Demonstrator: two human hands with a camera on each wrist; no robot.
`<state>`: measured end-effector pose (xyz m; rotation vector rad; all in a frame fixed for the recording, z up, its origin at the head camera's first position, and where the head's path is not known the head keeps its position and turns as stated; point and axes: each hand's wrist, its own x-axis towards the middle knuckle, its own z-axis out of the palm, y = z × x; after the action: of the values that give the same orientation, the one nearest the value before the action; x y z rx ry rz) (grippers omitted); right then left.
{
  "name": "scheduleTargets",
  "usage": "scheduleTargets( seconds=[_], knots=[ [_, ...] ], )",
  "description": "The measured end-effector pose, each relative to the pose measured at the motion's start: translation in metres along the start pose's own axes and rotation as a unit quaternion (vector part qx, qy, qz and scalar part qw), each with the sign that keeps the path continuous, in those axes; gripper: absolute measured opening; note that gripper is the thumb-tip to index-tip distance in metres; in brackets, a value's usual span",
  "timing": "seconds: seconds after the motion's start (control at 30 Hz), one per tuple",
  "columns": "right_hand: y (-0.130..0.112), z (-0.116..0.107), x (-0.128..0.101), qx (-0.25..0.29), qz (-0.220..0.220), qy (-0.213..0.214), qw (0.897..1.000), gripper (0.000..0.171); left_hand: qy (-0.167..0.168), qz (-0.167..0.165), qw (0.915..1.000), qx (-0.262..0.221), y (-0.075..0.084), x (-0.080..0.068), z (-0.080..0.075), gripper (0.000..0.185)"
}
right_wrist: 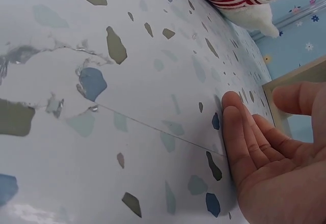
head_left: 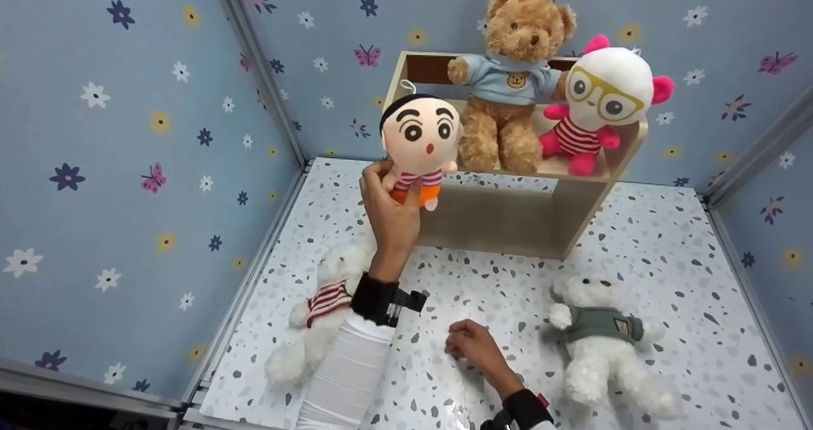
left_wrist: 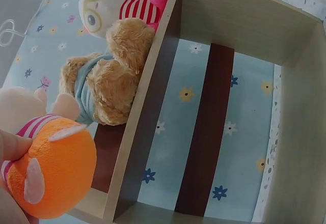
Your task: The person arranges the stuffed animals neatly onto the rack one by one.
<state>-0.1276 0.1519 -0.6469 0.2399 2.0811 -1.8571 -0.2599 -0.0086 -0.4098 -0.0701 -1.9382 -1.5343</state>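
My left hand [head_left: 395, 217] grips a plush doll [head_left: 422, 139] with black hair, a striped top and orange bottoms round its lower body. In the left wrist view the doll's orange underside [left_wrist: 63, 168] and two small feet face the camera. The doll is in front of the upper left part of a wooden shelf [head_left: 581, 220]. On the upper shelf sit a brown teddy bear [head_left: 517, 84] in a blue sweater and a pink-and-white plush [head_left: 581, 136] with yellow glasses. Low over the speckled table, my right hand [head_left: 476, 349] holds nothing, its fingers loosely bent.
A white teddy bear [head_left: 327, 303] in a striped sweater lies on the table to the left, partly behind my left forearm. Another white bear [head_left: 600, 322] in a green shirt lies at the right. Flowered wall panels [head_left: 146, 227] enclose the table [head_left: 508, 284].
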Motion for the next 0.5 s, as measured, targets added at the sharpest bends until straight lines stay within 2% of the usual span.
scheduleTargets(
  seconds=[0.2, 0.5],
  knots=[
    [-0.001, 0.0, -0.001, 0.004, -0.004, -0.003, 1.0, 0.033, 0.011, 0.014, 0.9997, 0.017, 0.006, 0.014, 0.014, 0.051],
    [-0.001, -0.001, -0.002, 0.014, -0.005, -0.007, 1.0, 0.033, 0.025, 0.03, 0.9952, 0.09, 0.012, 0.035, 0.035, 0.052]
  ],
)
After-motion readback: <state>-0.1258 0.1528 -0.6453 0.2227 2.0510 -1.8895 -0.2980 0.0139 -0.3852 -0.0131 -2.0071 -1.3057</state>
